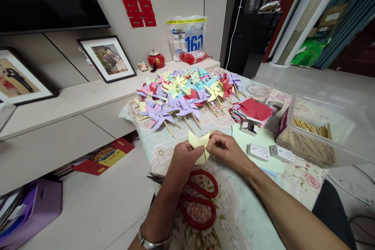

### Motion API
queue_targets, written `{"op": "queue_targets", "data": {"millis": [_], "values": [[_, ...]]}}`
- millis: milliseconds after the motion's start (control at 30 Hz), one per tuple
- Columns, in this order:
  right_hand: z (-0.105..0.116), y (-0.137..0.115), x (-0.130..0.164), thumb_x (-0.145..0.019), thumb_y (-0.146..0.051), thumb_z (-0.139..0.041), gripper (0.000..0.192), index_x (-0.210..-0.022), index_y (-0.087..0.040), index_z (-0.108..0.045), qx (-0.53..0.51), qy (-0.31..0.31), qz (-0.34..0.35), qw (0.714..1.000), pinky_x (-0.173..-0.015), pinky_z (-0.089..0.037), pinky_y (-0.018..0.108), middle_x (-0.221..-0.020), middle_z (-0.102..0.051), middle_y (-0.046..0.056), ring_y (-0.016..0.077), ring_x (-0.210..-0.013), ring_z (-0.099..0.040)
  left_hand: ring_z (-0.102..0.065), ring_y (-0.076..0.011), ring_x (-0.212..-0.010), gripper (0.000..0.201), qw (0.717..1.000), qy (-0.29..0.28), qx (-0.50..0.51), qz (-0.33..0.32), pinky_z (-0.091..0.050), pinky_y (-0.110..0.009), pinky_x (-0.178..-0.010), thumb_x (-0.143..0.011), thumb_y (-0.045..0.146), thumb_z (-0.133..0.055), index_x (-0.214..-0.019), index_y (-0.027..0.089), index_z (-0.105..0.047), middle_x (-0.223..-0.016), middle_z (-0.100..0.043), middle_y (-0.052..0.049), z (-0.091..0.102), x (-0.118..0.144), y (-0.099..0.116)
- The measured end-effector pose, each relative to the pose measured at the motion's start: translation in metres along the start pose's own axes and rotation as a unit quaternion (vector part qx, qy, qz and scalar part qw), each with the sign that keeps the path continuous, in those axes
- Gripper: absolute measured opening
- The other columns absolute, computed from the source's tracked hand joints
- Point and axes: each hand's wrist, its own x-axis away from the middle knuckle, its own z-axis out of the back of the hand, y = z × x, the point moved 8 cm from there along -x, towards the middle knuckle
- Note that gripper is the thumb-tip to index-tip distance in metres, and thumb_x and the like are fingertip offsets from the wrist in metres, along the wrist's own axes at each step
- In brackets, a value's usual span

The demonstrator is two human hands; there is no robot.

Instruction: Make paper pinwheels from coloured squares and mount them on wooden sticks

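Note:
A pale yellow paper pinwheel (202,158), partly folded, is held up over the table between my two hands. My left hand (185,157) is closed on its left side, thumb lying across the paper. With bent fingers, my right hand (225,149) pinches its right edge; whether a pin is between those fingertips I cannot make out. Under my left forearm lie scissors (202,215) with red handles, their blades pointing left. Beyond my hands spreads a large pile of finished pinwheels (187,90) on sticks, in purple, yellow, blue, red and pink.
On the right are a stack of coloured paper (252,109), a small open box of pins (249,127), small white boxes (258,152) and a clear plastic bin (345,140) holding wooden sticks (313,140). A white cabinet (67,105) with framed photos runs along the wall.

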Motion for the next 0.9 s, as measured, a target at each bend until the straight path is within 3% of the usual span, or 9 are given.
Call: {"op": "queue_targets", "data": {"millis": [333,567,900], "values": [[-0.004,0.014,0.001,-0.074,-0.028,-0.066,0.015,-0.065,-0.018,-0.060,-0.046,-0.018,-0.071,0.996,-0.056,-0.035,0.025,-0.071,-0.050,-0.002,0.0117,-0.062,-0.047,-0.056,-0.0130,-0.052,0.030,0.998,-0.055,0.008,0.021,-0.041,-0.023,-0.052,-0.061,0.032,-0.082,-0.081,0.010,-0.075,-0.063,-0.070,-0.005,0.000,0.001,-0.004],[-0.005,0.014,0.002,-0.072,-0.027,-0.065,0.013,-0.065,-0.018,-0.061,-0.046,-0.029,-0.083,0.995,-0.056,-0.033,0.025,-0.070,-0.051,-0.002,0.0115,-0.062,-0.044,-0.059,-0.0130,-0.056,0.034,0.992,-0.104,0.048,0.060,-0.045,-0.023,-0.056,-0.058,0.033,-0.087,-0.081,0.010,-0.077,-0.067,-0.072,-0.007,-0.004,0.002,-0.007],[-0.003,0.010,0.001,-0.070,-0.024,-0.062,0.009,-0.063,-0.018,-0.061,-0.023,-0.020,-0.068,0.997,-0.056,-0.035,0.025,-0.072,-0.052,-0.001,0.0124,-0.064,-0.046,-0.059,-0.0139,-0.055,0.031,0.994,-0.086,0.034,0.053,-0.045,-0.024,-0.055,-0.055,0.031,-0.087,-0.076,0.011,-0.077,-0.064,-0.071,-0.005,-0.002,0.003,-0.005]]}}
